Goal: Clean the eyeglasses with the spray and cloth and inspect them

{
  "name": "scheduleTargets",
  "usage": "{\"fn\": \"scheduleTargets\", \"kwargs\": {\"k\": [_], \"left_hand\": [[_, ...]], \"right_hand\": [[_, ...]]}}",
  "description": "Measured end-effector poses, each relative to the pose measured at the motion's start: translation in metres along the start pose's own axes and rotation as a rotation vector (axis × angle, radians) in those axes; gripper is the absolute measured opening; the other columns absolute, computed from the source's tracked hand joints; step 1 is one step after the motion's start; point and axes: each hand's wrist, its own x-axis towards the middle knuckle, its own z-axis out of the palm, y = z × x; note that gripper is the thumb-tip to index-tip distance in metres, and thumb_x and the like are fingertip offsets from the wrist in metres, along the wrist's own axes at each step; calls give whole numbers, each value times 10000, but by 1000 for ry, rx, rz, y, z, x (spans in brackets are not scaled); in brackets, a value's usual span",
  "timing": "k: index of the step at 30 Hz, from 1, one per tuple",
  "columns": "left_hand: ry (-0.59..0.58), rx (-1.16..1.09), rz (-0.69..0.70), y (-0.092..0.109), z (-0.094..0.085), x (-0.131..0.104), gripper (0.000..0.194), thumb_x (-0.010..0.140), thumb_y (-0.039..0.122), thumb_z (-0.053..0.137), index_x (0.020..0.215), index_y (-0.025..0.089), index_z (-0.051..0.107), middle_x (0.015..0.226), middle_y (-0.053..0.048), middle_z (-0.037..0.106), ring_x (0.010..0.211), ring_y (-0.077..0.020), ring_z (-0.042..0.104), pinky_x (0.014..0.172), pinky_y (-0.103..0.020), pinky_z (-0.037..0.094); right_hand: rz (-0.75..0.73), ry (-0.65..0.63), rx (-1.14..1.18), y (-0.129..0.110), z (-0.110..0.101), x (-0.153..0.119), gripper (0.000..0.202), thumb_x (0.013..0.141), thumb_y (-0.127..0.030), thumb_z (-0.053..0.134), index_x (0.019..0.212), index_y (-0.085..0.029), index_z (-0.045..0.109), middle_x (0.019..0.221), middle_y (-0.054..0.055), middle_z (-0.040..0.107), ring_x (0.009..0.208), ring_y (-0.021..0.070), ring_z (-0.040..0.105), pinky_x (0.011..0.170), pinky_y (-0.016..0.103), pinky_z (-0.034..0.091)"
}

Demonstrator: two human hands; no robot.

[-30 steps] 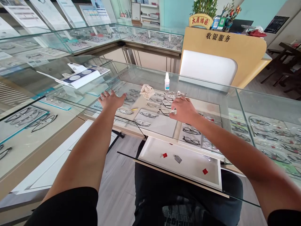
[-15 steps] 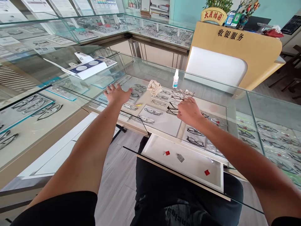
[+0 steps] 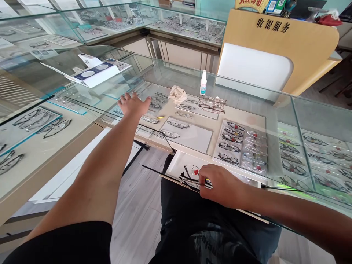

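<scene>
My right hand (image 3: 220, 185) pinches a pair of dark-framed eyeglasses (image 3: 189, 175) over the front of the pulled-out white drawer (image 3: 176, 160). A small red piece (image 3: 196, 172) shows behind the frame. My left hand (image 3: 134, 104) lies with fingers spread on the glass counter top, holding nothing. Right of it are a crumpled beige cloth (image 3: 177, 95) and a white spray bottle (image 3: 203, 83), both on the glass. Several brownish eyeglasses (image 3: 211, 107) lie close to the cloth and bottle.
Trays of eyeglasses (image 3: 229, 146) show through the counter glass. A folded white-and-blue card stand (image 3: 100, 73) is on the left counter. Beyond stands a wooden cashier desk (image 3: 310, 36). The open drawer sits over my lap.
My right hand has come from the counter top down toward me, bringing the dark eyeglasses over the drawer. My left hand stays spread on the glass. The view has tipped slightly downward.
</scene>
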Motion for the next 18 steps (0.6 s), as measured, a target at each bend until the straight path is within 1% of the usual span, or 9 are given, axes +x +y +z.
{"fn": "scheduleTargets", "kwargs": {"k": [3, 6, 7, 9, 11, 14, 16, 18], "left_hand": [[5, -7, 0, -1, 1, 2, 998, 1140, 728, 384, 1842, 26, 286, 1959, -259, 164, 1814, -434, 146, 1444, -638, 107], [11, -14, -7, -2, 3, 3, 995, 1139, 727, 387, 1846, 33, 284, 1956, -265, 168, 1815, -421, 149, 1449, -612, 94], [14, -12, -11, -2, 3, 4, 997, 1136, 730, 388, 1848, 40, 285, 1955, -265, 172, 1816, -421, 150, 1451, -605, 95], [24, -5, -15, -3, 4, 5, 1000, 1123, 734, 390, 1847, 49, 301, 1952, -263, 190, 1817, -424, 158, 1451, -597, 112], [30, 2, -13, -3, 4, 5, 1010, 1108, 746, 391, 1835, 47, 332, 1944, -264, 218, 1808, -431, 182, 1445, -603, 140], [39, 7, -11, -2, 2, 2, 1019, 1089, 758, 389, 1816, 45, 368, 1923, -267, 277, 1778, -442, 236, 1425, -626, 186], [41, 7, -14, -1, 0, 0, 1011, 1084, 748, 396, 1813, 48, 373, 1906, -270, 308, 1761, -446, 256, 1416, -634, 201], [38, 8, -16, 0, -2, -2, 1001, 1083, 735, 398, 1808, 46, 379, 1890, -275, 331, 1755, -452, 258, 1412, -637, 207]], "right_hand": [[-76, 75, -182, 28, 36, 18, 162, 938, -110, 740, 871, -233, 659, 977, 72, 796, 1014, 270, 739, 930, 389, 574], [-96, 120, -352, 60, 55, 50, 147, 1016, -92, 678, 931, -211, 697, 1017, 102, 796, 1048, 281, 732, 1026, 418, 580], [-76, 122, -405, 70, 57, 64, 145, 1033, -99, 670, 946, -207, 711, 1025, 104, 798, 1048, 280, 733, 1091, 428, 569], [3, 153, -518, 89, 57, 92, 141, 1065, -125, 641, 1001, -189, 749, 1098, 129, 808, 1139, 298, 730, 1214, 437, 521], [54, 173, -559, 104, 54, 121, 163, 1062, -121, 617, 1063, -145, 778, 1157, 182, 809, 1192, 339, 718, 1241, 465, 501], [90, 198, -593, 119, 47, 158, 262, 1068, -100, 545, 1132, -72, 798, 1197, 246, 799, 1223, 372, 702, 1263, 503, 469], [97, 207, -615, 124, 45, 176, 294, 1078, -113, 529, 1166, -49, 802, 1214, 268, 794, 1242, 377, 690, 1290, 514, 436], [100, 203, -632, 126, 47, 188, 297, 1081, -141, 546, 1180, -45, 808, 1212, 269, 795, 1254, 376, 688, 1325, 513, 400]]}}
